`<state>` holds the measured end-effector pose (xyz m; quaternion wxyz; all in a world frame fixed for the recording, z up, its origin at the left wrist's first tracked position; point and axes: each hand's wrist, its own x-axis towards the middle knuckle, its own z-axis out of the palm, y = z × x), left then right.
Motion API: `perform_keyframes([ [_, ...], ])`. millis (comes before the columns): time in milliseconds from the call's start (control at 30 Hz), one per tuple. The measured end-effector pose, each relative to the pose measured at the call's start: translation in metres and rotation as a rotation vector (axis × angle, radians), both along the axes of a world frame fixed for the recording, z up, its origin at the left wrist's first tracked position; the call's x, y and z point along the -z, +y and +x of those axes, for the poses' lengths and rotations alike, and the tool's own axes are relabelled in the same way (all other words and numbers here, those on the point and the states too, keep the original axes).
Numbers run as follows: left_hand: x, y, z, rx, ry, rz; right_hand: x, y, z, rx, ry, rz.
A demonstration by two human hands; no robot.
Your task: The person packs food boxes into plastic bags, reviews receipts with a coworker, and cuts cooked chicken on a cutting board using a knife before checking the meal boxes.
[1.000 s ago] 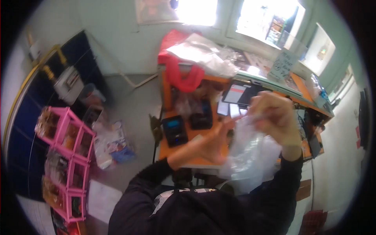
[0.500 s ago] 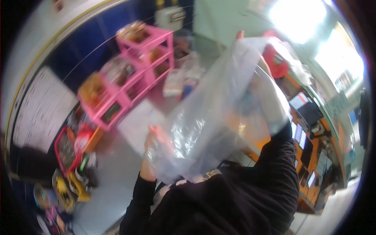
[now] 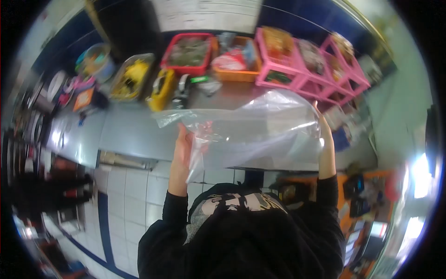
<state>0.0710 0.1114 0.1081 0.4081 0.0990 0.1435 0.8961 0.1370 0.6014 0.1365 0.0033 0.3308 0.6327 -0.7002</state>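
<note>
A large clear plastic bag (image 3: 260, 130) is stretched sideways between my two hands, above the front of a metal counter. My left hand (image 3: 182, 146) grips its left end, and part of the fingers shows through the film. At the right end, my right hand (image 3: 325, 128) holds the bag's edge, with its fingers partly covered by the plastic. The film looks wrinkled and shiny, and nothing can be made out inside it.
Along the counter (image 3: 134, 132) stand a red basket (image 3: 163, 63), an orange basket (image 3: 237, 75), pink stacked racks (image 3: 283, 83) and a metal tray (image 3: 123, 98) of yellow items. Two tape dispensers, one yellow (image 3: 162, 90), lie in front. An orange desk (image 3: 378, 174) is at right.
The view has turned to face the counter. The bag has gone from hanging slanted, with my right hand high, to being spread nearly level between both hands.
</note>
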Motion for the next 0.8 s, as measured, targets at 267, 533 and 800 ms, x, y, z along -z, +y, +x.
perform_keyframes([
  [267, -0.024, -0.093, 0.073, -0.741, -0.224, -0.518, -0.006, -0.115, -0.099, -0.292, 0.285, 0.037],
  [533, 0.02, -0.158, 0.178, -0.888, -0.35, -0.515, 0.037, -0.275, -0.17, -0.704, 0.577, 1.523],
  [800, 0.012, -0.105, 0.205, -1.519, -0.157, -1.328, -0.019, -0.51, 0.016, -1.853, 0.579, 0.135],
])
